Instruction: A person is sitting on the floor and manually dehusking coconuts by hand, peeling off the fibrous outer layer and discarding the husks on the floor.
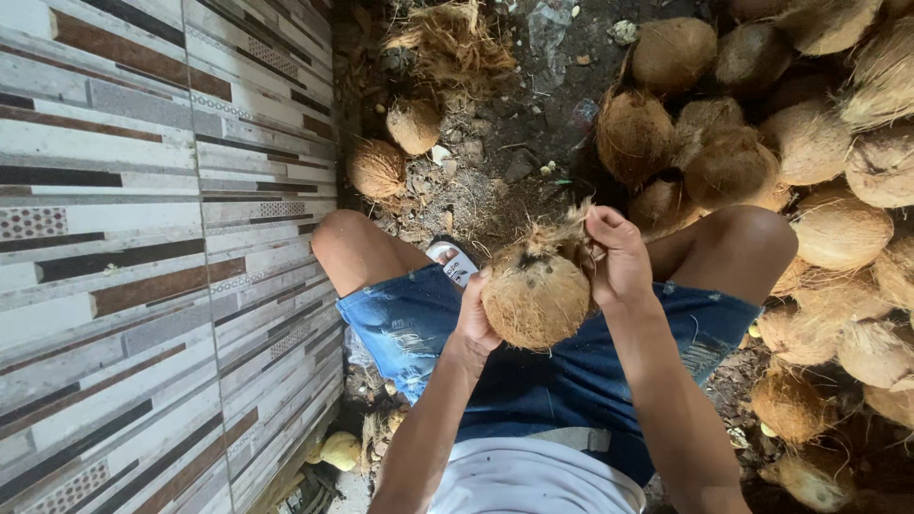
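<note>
A brown, fibrous coconut [535, 295] is held over my lap between both hands. My left hand [473, 319] cups its left side from below. My right hand [619, 257] grips the upper right edge, fingers closed on a tuft of loose husk fibre at the top. I am sitting in blue denim shorts [409, 328] with my knees spread.
A large heap of husked coconuts [809, 143] fills the right side, down to my right knee. Two single coconuts [378, 168] lie on the dirt ahead beside torn husk fibre [457, 43]. A striped tiled wall [143, 238] runs along the left. A sandal [455, 262] shows by my left thigh.
</note>
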